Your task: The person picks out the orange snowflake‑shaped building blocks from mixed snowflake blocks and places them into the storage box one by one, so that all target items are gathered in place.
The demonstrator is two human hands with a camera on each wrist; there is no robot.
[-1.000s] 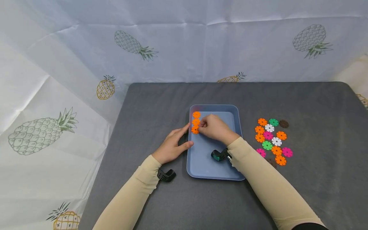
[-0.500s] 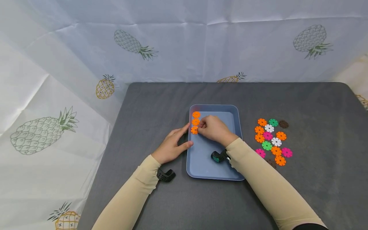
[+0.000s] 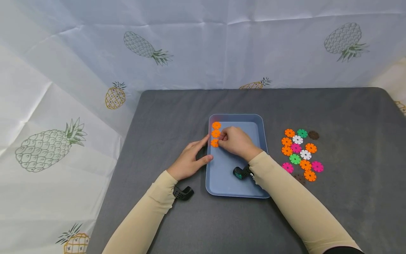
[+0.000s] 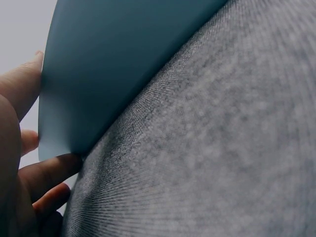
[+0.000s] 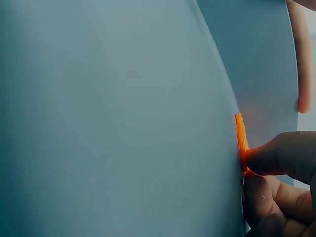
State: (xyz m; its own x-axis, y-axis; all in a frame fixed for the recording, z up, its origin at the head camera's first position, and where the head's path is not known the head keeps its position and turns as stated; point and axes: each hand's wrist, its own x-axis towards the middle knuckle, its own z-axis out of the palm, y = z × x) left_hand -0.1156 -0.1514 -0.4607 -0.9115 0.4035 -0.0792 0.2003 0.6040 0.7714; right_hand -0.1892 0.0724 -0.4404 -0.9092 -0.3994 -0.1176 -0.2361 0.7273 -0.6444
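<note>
Three orange notched discs form a column along the left side of a blue tray [image 3: 222,176]. At the near end of this column, the lowest disc [image 3: 214,143] is under the fingertips of my right hand [image 3: 237,141]. In the right wrist view the thumb presses against that orange disc [image 5: 241,133], with the other fingers curled beside it. My left hand [image 3: 189,160] has its fingers extended against the tray's left rim, thumb apart from them. The left wrist view shows those fingers touching the outer wall of the tray [image 4: 108,64].
Right of the tray, a loose group of notched discs lies on the grey tablecloth [image 3: 355,148]: several orange ones, plus pink discs [image 3: 317,166], green discs [image 3: 295,159], white discs [image 3: 305,154] and brown ones [image 3: 313,135]. A pineapple-print curtain [image 3: 203,53] hangs behind.
The lowest orange disc has shifted very slightly toward the near side of the tray, along with my right fingertips. My left hand stays at the rim. The head view has tilted a little.
</note>
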